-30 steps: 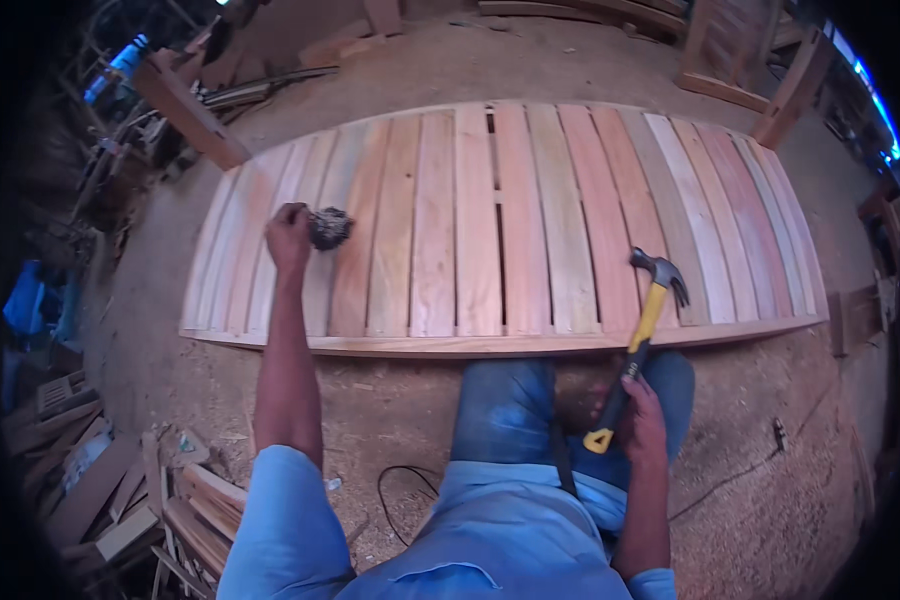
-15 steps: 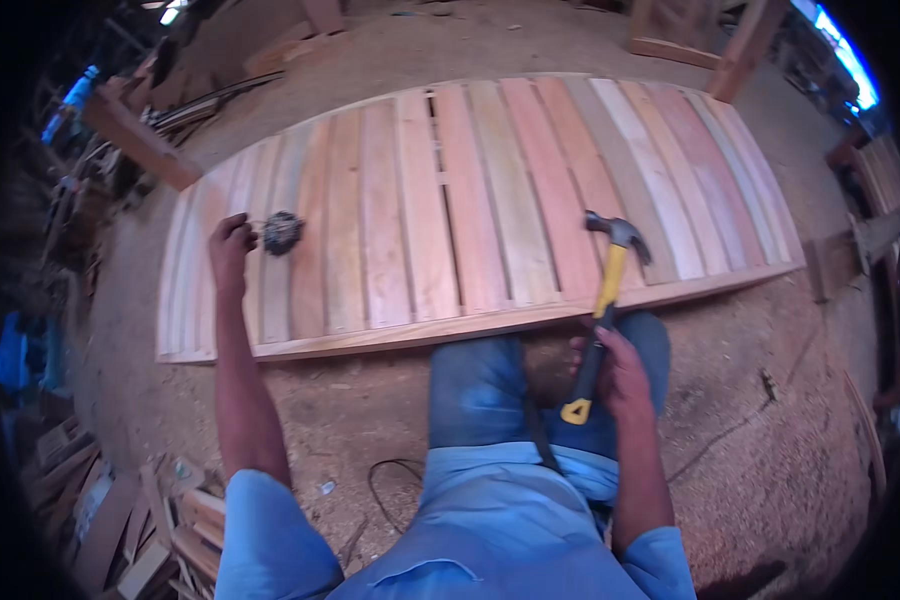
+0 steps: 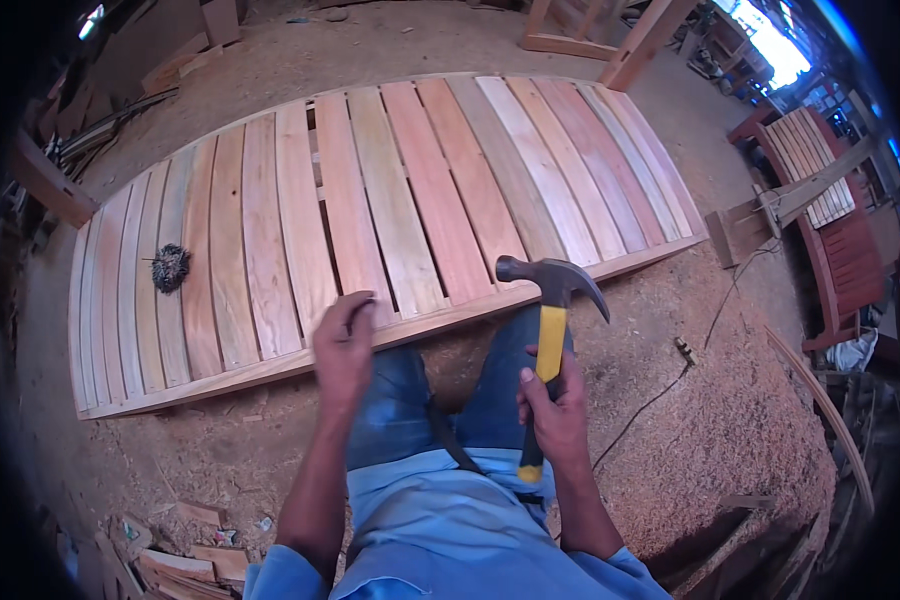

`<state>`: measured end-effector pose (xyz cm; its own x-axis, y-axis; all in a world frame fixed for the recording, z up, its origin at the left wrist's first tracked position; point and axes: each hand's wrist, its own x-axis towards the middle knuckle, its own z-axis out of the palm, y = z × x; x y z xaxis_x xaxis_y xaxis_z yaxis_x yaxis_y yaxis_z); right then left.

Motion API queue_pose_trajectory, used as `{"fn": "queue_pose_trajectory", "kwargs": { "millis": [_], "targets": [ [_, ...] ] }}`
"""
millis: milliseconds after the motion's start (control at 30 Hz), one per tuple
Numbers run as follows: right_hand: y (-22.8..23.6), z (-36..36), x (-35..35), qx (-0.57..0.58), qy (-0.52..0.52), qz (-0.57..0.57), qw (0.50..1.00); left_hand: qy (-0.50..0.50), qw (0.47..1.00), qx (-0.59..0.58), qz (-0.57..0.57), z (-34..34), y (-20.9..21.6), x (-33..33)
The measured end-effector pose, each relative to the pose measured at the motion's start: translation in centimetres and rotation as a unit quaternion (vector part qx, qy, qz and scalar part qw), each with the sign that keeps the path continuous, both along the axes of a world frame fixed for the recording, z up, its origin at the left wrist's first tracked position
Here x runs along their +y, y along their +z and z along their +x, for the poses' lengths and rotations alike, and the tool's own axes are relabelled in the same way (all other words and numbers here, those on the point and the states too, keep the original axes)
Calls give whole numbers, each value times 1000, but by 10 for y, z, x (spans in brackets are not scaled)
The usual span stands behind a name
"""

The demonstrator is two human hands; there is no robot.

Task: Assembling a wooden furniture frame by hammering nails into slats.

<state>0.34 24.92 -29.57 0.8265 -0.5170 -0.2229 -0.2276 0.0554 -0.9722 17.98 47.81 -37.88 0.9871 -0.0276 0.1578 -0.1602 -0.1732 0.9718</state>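
Observation:
My right hand [image 3: 555,405] grips a claw hammer [image 3: 551,340] by its black and yellow handle, the dark head raised over the near edge of a slatted wooden panel [image 3: 255,240]. Close to that same edge, left of the hammer, is my left hand [image 3: 344,345]. Its fingers are pinched together, and whatever may be between them is too small to make out. A dark, spiky clump of what look like nails [image 3: 170,268] lies on the slats toward the left end. Dark gaps show between several slats near the middle.
Wooden posts stand beyond the panel's far corners, one at the left [image 3: 50,185] and one at the right [image 3: 642,50]. Sawdust [image 3: 710,420] covers the floor at right, crossed by a dark cable [image 3: 642,415]. Wood offcuts [image 3: 175,565] lie at lower left; reddish slatted furniture [image 3: 850,265] stands far right.
My left hand has moved from beside the nail clump rightward to the panel's near edge. The hammer has come up closer in my right hand. The view has swung right.

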Motion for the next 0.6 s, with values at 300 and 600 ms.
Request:
{"fn": "queue_pose_trajectory", "kwargs": {
  "millis": [300, 600],
  "targets": [
    [-5, 0, -13, 55, 60, -223, 971, -13, 961, -136, 239, -3, -17, -77],
    [1, 26, 8, -50, 139, -410, 900, -18, 963, -109, 244, -1, -22, -78]
  ]
}}
